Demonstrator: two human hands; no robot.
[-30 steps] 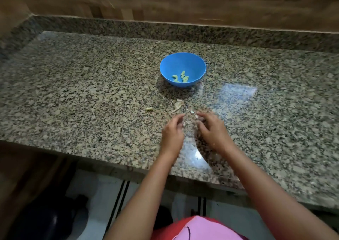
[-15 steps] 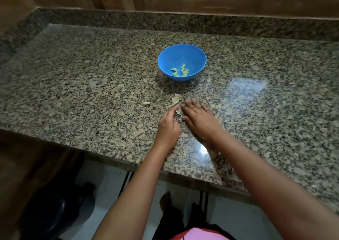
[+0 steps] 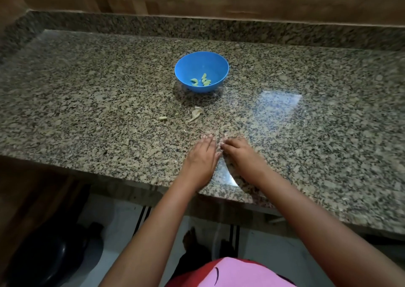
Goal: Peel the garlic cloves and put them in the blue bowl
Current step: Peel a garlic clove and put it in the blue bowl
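Note:
A blue bowl [image 3: 215, 66] stands in the middle of the granite counter with several peeled garlic cloves [image 3: 202, 81] in its bottom. In front of it lie a pale garlic skin [image 3: 196, 114] and a small garlic piece [image 3: 162, 118]. Nearer the front edge my left hand [image 3: 202, 155] lies flat on the counter with straight fingers. Right beside it is my right hand [image 3: 238, 153], fingers curled down, their tips on small pale skin scraps [image 3: 221, 143]. Blur hides whether those fingers pinch the scraps.
The granite counter [image 3: 87, 102] has a raised back ledge [image 3: 197, 28] under a wooden wall. Its front edge runs just under my wrists. Below are a tiled floor and a dark round object [image 3: 43, 256] at the lower left.
Both hands have drawn back from the garlic skin toward the front edge. The left hand's fingers have straightened flat, and the right hand's fingers have curled.

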